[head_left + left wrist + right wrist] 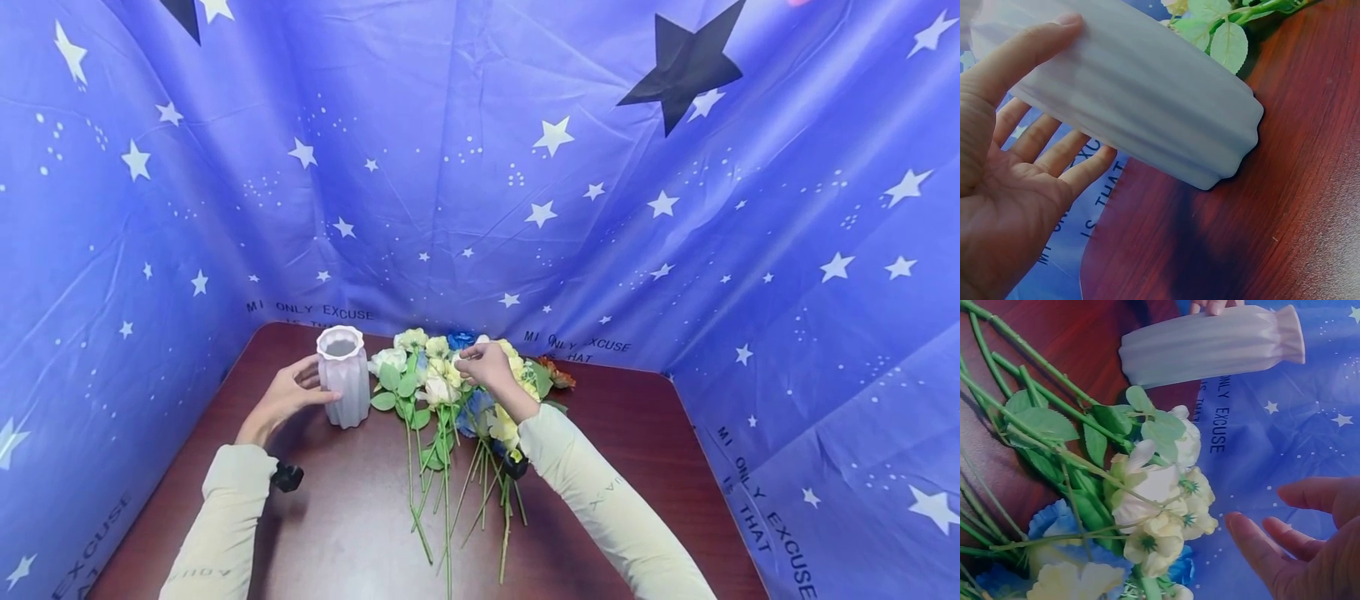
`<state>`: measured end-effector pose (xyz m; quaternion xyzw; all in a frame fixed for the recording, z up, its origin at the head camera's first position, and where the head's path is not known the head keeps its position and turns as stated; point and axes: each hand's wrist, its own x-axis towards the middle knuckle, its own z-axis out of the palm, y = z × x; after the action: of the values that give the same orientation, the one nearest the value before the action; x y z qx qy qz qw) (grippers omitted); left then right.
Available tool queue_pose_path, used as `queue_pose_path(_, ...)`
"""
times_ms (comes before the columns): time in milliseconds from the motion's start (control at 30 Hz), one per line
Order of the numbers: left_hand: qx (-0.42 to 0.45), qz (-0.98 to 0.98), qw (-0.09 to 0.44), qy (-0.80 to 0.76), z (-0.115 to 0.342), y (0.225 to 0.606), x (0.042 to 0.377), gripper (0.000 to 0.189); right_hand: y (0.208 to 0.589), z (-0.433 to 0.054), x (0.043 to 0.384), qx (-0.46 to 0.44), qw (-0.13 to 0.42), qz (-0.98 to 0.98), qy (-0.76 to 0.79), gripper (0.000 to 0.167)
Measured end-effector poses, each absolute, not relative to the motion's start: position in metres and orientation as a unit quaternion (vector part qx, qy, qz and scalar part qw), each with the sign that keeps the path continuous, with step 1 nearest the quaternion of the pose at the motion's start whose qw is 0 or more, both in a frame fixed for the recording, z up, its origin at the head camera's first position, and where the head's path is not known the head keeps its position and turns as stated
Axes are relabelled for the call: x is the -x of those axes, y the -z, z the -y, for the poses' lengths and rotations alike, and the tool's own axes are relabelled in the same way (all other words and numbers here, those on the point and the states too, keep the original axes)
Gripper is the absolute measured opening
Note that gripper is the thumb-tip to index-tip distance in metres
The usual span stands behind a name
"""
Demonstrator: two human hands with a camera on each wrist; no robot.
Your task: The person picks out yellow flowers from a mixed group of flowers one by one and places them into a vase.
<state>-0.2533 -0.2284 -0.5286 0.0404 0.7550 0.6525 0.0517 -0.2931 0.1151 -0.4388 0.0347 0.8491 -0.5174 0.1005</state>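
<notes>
A pale ribbed vase with a scalloped rim stands upright at the left of the table. My left hand holds its side, the thumb across the front and the fingertips against the far side, as the left wrist view of the vase shows. Beside the vase lies a heap of artificial flowers, white, yellow and blue, their green stems towards me. Above the blossoms hovers my right hand. In the right wrist view that hand has parted, slightly bent fingers and holds nothing, near a white rose.
The dark red wooden table carries everything. Blue star-printed cloth hangs round its back and sides, close behind the flowers. An orange flower lies at the heap's right end. Small black devices sit on both wrists.
</notes>
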Motion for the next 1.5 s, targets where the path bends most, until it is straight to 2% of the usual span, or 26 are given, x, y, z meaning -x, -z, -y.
queue_pose_path(500, -0.015, -0.76, -0.014, -0.649, 0.213, 0.53, 0.251, 0.085, 0.463, -0.111, 0.291, -0.045, 0.099, -0.893, 0.437, 0.016)
queue_pose_path(800, 0.009, -0.752, -0.074, -0.655, 0.199, 0.535, 0.249, 0.085, 0.47, -0.106, 0.29, -0.053, 0.101, -0.909, 0.402, 0.015)
queue_pose_path(1033, 0.003, -0.746, -0.06, -0.664, 0.2, 0.541, 0.248, 0.088, 0.474, -0.104, 0.29, -0.056, 0.099, -0.908, 0.404, 0.013)
queue_pose_path(1233, 0.014, -0.745, -0.038, -0.666, 0.203, 0.547, 0.251, 0.088, 0.476, -0.102, 0.291, -0.057, 0.102, -0.912, 0.394, 0.004)
queue_pose_path(1500, 0.035, -0.744, -0.026, -0.667, 0.202, 0.557, 0.246, 0.087, 0.487, -0.101, 0.287, -0.073, 0.12, -0.919, 0.368, 0.037)
